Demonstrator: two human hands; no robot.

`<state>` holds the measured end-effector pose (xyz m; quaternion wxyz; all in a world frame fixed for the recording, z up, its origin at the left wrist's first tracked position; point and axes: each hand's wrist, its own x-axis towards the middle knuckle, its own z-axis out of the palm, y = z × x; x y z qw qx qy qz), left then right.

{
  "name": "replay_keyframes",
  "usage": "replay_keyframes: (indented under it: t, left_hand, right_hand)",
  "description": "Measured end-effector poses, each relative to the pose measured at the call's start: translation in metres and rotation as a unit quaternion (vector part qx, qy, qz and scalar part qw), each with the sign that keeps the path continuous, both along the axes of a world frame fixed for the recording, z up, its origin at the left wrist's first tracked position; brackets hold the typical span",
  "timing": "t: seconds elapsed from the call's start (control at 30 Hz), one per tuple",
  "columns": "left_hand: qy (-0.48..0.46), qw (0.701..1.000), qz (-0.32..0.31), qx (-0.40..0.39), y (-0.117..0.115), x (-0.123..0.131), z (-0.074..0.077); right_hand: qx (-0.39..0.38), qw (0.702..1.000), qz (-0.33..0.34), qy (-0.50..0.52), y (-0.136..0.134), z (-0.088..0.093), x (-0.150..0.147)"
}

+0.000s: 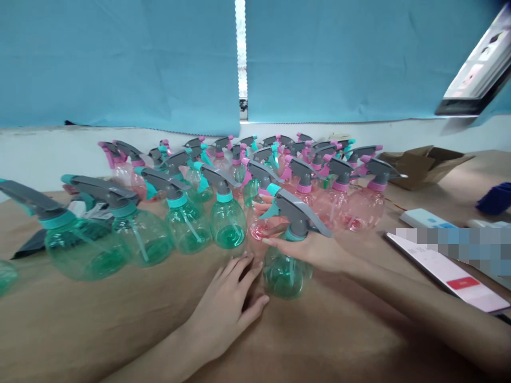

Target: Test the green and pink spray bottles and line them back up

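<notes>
A green spray bottle (285,274) with a grey trigger head stands on the brown table (120,330) in front of me. My right hand (315,247) is wrapped round its neck, just under the trigger. To the bottle's left my left hand (227,306) lies flat on the table, fingers stretched out, its fingertips close to the bottle's base. Behind them stand several green spray bottles (227,221) on the left and several pink spray bottles (359,205) on the right, all upright with grey heads.
A phone (451,274) with a red button on its screen lies at the right, beside a white box (423,218). A crumpled brown paper bag (423,165) sits at the back right. Blue curtains (120,58) hang behind the table. A dark flat item (34,242) lies at far left.
</notes>
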<state>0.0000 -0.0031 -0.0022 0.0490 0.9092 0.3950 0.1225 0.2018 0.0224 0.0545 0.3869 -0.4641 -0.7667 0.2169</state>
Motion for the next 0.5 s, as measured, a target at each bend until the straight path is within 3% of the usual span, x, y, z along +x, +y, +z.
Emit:
replay_keyframes:
  t: [0.23, 0.5]
  left_hand:
    - [0.008, 1.000, 0.000, -0.008, -0.0008, 0.0011, 0.0027]
    - [0.012, 1.000, 0.003, -0.012, -0.0010, 0.0011, 0.0025]
  right_hand:
    - [-0.020, 0.999, -0.013, 0.029, 0.0000, 0.0019, -0.0005]
    - [-0.023, 0.997, 0.018, 0.066, -0.0016, 0.0050, -0.0009]
